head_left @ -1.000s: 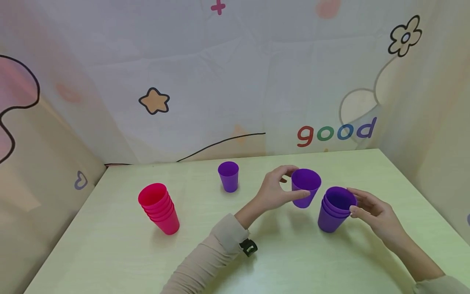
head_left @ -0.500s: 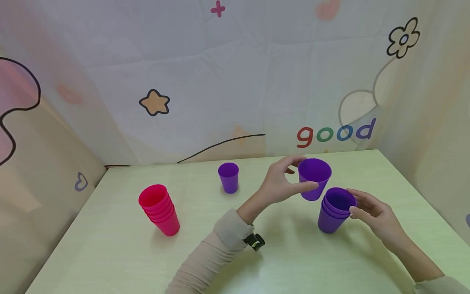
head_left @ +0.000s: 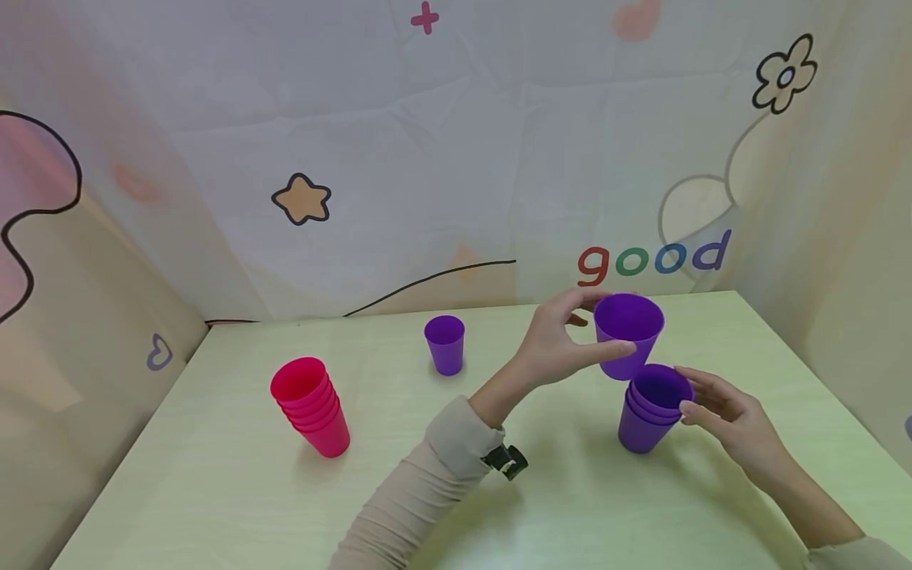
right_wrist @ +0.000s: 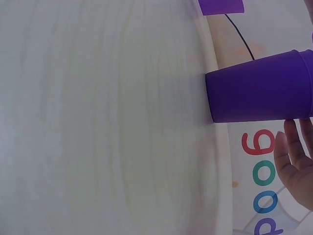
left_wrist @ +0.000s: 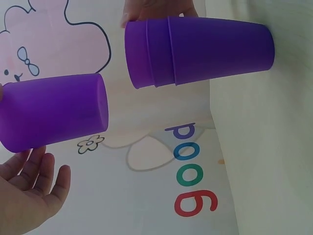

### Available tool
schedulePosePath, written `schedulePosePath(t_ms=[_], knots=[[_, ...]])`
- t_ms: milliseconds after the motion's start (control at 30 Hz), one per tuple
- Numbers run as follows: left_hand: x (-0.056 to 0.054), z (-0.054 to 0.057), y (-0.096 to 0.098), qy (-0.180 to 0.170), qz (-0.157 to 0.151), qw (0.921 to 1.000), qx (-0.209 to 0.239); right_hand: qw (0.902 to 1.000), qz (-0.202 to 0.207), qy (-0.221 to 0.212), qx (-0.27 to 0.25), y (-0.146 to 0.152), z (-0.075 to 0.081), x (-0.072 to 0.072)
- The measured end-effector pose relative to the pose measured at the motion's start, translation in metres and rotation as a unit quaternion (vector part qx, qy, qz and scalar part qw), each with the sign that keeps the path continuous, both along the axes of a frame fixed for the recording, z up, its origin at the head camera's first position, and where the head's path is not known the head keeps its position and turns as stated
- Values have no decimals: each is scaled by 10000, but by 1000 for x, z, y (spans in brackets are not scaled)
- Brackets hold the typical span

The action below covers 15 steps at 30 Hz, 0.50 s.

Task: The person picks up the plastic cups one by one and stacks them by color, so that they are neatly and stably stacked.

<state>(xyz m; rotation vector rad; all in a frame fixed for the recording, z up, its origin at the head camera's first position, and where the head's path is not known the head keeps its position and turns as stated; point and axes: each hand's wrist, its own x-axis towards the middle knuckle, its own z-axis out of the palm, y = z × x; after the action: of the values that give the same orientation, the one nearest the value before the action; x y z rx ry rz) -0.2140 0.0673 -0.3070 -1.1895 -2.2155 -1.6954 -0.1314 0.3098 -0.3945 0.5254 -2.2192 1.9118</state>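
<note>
My left hand holds a purple plastic cup between thumb and fingers, mouth up. That cup is raised off the table, just above and left of a nested stack of purple cups. In the left wrist view the held cup and the stack appear apart. My right hand grips the upper right side of the stack near its rim, the stack standing on the table. Fingers of the right hand lie against the stack's side in the right wrist view.
A single purple cup stands upright towards the back middle of the pale table. On the left is a nested stack of red cups. A printed curtain hangs behind the table's back edge.
My left hand has lifted the purple cup and carried it rightward, up towards the rim of the stack. The right hand and the stack have stayed in place.
</note>
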Motion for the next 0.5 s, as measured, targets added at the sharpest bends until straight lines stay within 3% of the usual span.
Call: schedulePosePath(t_ms=[500], knots=[[9, -1, 23, -146, -281, 9993, -206, 9998, -149, -11, 137, 0, 0, 1]])
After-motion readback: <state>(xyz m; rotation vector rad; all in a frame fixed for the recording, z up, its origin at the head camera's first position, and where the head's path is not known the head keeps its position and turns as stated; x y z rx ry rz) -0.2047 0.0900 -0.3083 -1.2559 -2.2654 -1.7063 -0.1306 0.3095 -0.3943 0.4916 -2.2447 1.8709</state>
